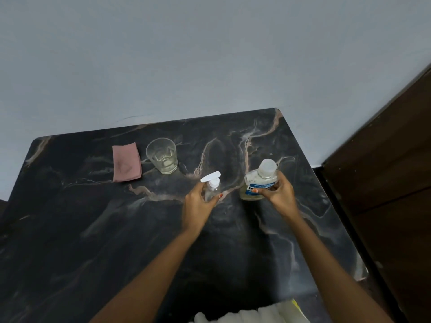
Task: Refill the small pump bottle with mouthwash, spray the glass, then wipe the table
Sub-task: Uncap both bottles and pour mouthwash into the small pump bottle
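Observation:
A small clear pump bottle (212, 186) with a white pump head stands upright on the dark marbled table (93, 229); my left hand (198, 203) grips its body. To its right stands a larger mouthwash bottle (260, 180) with a white cap, a blue label and pale yellow liquid; my right hand (279, 194) is wrapped around it. A clear faceted glass (162, 156) stands farther back on the left, with a folded pink cloth (126, 162) lying flat beside it.
A pale wall rises right behind the table's far edge. A dark wooden door (384, 183) stands close to the right edge. White fabric (251, 313) shows at the bottom of the frame, near the table's front edge.

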Action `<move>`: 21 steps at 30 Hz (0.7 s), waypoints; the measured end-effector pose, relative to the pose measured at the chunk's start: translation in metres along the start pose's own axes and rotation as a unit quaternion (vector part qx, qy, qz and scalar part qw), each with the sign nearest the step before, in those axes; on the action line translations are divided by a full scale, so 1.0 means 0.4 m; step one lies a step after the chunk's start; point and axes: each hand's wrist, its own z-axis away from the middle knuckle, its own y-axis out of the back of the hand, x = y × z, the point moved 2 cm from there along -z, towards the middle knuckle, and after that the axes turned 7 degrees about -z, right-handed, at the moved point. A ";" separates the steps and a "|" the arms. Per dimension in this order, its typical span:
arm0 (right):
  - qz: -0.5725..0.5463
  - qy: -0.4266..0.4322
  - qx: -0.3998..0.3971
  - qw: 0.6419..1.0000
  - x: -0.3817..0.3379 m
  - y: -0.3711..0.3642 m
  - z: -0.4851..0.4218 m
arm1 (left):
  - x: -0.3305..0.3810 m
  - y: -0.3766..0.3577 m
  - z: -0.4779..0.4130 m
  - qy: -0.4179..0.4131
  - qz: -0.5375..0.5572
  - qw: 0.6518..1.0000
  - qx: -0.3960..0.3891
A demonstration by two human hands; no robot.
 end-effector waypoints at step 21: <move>-0.044 -0.037 0.016 0.998 0.084 0.053 0.169 | -0.049 -0.044 0.180 0.024 0.011 0.997 -0.067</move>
